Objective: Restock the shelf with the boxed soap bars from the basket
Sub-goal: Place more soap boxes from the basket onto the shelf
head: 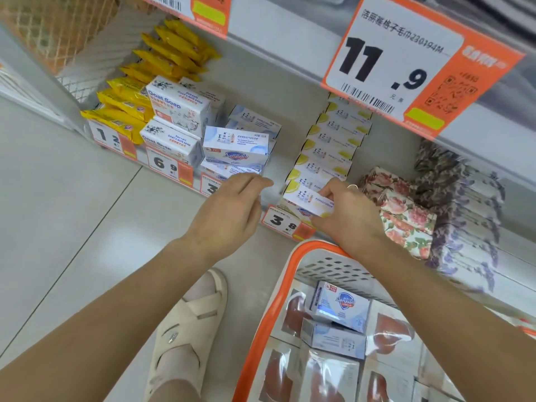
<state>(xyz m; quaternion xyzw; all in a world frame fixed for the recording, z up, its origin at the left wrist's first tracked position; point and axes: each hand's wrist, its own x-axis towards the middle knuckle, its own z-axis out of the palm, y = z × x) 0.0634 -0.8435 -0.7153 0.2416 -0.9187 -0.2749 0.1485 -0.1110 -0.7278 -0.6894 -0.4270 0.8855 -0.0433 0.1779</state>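
The yellow soap box (pixel 309 203) sits at the front of its shelf (pixel 290 91) row, pinched by the right hand (pixel 345 216). Long axis runs left-right, printed top facing up. It could tip off the edge if let go too soon (left hand (pixel 229 210) hovers, relaxed, holding nothing). Two blue boxes (pixel 338 317) wait in the basket (pixel 269 309).

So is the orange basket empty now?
No, not empty. Two blue-and-white soap boxes lie inside the orange basket, on clear-wrapped packs.
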